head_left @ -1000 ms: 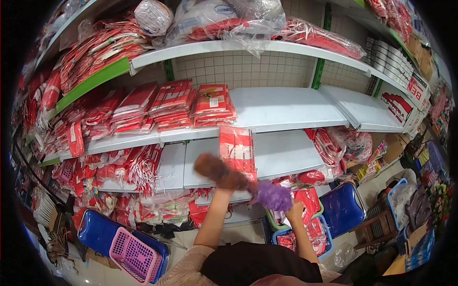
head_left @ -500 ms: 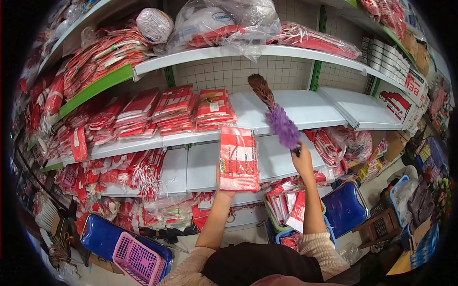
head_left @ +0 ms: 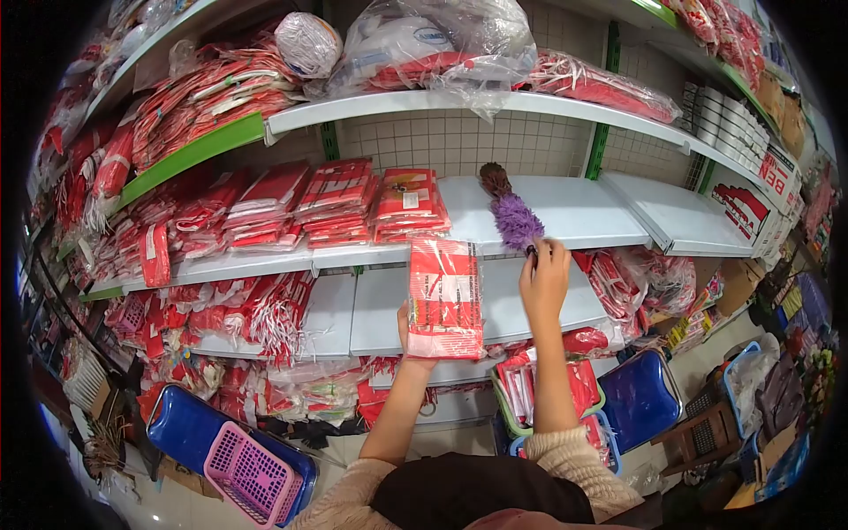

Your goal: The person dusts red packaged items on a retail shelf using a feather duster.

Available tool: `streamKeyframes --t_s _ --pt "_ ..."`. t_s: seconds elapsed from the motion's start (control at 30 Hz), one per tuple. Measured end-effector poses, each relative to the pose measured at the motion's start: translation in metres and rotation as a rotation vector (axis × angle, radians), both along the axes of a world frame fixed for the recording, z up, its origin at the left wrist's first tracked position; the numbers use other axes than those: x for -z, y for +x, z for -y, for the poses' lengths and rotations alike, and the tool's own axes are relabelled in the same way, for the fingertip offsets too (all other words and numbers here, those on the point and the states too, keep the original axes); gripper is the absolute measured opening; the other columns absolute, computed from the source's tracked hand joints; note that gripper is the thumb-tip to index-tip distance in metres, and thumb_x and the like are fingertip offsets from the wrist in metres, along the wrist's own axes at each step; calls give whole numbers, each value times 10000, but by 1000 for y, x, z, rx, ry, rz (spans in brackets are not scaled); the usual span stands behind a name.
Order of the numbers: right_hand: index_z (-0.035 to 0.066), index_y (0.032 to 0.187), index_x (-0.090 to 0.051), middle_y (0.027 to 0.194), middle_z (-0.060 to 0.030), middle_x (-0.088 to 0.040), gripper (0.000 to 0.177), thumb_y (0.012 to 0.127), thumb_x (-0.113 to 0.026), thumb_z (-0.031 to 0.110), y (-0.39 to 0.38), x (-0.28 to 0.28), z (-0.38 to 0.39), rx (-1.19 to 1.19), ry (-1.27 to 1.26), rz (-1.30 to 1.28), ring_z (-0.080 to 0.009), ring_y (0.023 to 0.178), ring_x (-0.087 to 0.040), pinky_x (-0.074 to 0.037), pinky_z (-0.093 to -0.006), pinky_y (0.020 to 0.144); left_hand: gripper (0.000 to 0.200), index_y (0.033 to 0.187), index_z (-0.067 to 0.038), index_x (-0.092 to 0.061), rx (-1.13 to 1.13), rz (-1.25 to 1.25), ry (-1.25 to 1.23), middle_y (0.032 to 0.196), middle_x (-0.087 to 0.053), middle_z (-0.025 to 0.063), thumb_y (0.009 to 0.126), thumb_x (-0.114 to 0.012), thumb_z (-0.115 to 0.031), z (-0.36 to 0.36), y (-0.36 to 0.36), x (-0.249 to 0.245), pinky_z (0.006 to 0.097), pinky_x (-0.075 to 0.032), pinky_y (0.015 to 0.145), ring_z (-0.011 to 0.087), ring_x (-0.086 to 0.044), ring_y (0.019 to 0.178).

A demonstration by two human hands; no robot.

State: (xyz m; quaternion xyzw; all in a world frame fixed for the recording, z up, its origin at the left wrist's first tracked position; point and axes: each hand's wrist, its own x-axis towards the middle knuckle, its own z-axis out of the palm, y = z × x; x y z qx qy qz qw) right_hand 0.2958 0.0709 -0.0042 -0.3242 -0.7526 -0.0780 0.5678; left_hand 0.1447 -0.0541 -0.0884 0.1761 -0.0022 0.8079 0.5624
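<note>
Head view is showing me the white shelving (head_left: pixel 565 212) filling the frame, its middle shelf lying bare at centre right. Stacks of red packets (head_left: pixel 336 203) are sitting on that shelf towards centre left.

In the middle of the frame one red packet (head_left: pixel 444 296) is standing upright in front of the shelf edge. The left hand (head_left: pixel 405 329) is clamping its lower left corner, with the fingers mostly hidden behind it. I am judging the packet light, flat and floppy, with a slippery plastic wrap, so a firm pinch along the bottom edge is suiting it.

Just right and higher, the feather duster (head_left: pixel 514 221) is reaching over the bare shelf; I cannot tell whether it is touching. The right hand (head_left: pixel 545 278) is curling its fingers tight round the handle below the purple tuft. I am reckoning the duster very light and soft at the head. It is stiff only at the handle, which is the place to hold.
</note>
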Motion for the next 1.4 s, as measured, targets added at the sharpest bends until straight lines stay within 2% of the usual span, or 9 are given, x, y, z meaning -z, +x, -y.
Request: streamKeyframes --t_s 0.1,0.2,0.3,0.57,0.8,1.03,1.1,1.27,1.4 --pt "-12 1022 -567 929 -146 -547 262 763 -572 29 -5 29 39 -224 -1 -147 -276 788 -531 -437 -332 686 487 1193 -38 -478 -31 23 -36 1149 -560 132 840 -474 -373 -10 -7 15 452 -424 916 282 -552 1030" --pt "-20 1076 -567 885 -81 -593 274 810 -572 41 -20 59 57 -345 -578 -351 -159 771 -550 -430 -279 667 466 1176 -17 -479 19 -6 -87 1120 -570 151 845 -483 -346 -9 0 10 439 -433 907 285 -563 1007" --pt "-31 1108 -567 838 -30 -608 301 827 -592 71 -13 75 34 -972 -1214 -612 -69 706 -522 -421 -238 620 415 1175 -6 -466 67 -90 -163 1108 -564 170 871 -484 -287 -13 -2 16 428 -442 900 281 -562 1006" --pt "1 1082 -593 842 -152 -642 312 778 -587 69 1 29 48 -423 -422 20 -191 556 -559 -435 -304 539 566 1417 -150 -139 -122 -607 -396 1347 -346 119 931 -408 -258 -20 10 25 390 -316 1007 255 -371 1229" --pt "77 1156 -555 929 -165 -585 353 836 -497 214 -34 45 91 -472 -540 384 -349 731 -597 -475 -416 645 553 1281 -113 -378 -95 -457 -336 1187 -488 79 908 -340 -520 -8 28 21 372 -414 907 215 -491 1081" --pt "49 1023 -606 890 -128 -560 242 808 -559 150 -25 35 80 -665 -492 -48 -313 820 -569 -451 -385 701 645 1270 -56 -394 -7 -163 -143 1207 -499 152 873 -333 -561 3 18 2 435 -442 890 286 -536 1043" --pt "60 937 -629 884 -107 -562 170 775 -594 99 -16 27 55 -258 -95 -116 -292 834 -553 -446 -365 715 671 1295 -51 -365 29 -142 -87 1245 -473 174 864 -343 -565 6 17 -5 465 -426 914 317 -518 1081" --pt "60 1089 -567 769 -135 -582 312 783 -596 111 0 5 0 236 -5 -11 -294 746 -555 -438 -398 709 750 1331 -54 -317 96 -111 -53 1286 -431 188 837 -331 -618 12 16 -9 485 -398 939 339 -481 1129" --pt "96 1157 -494 685 -156 -565 350 822 -564 170 6 62 -31 -13 -563 -8 -366 660 -563 -426 -451 615 808 1351 -56 -287 157 -61 -23 1321 -391 195 817 -315 -662 14 12 -3 505 -368 960 355 -443 1166"
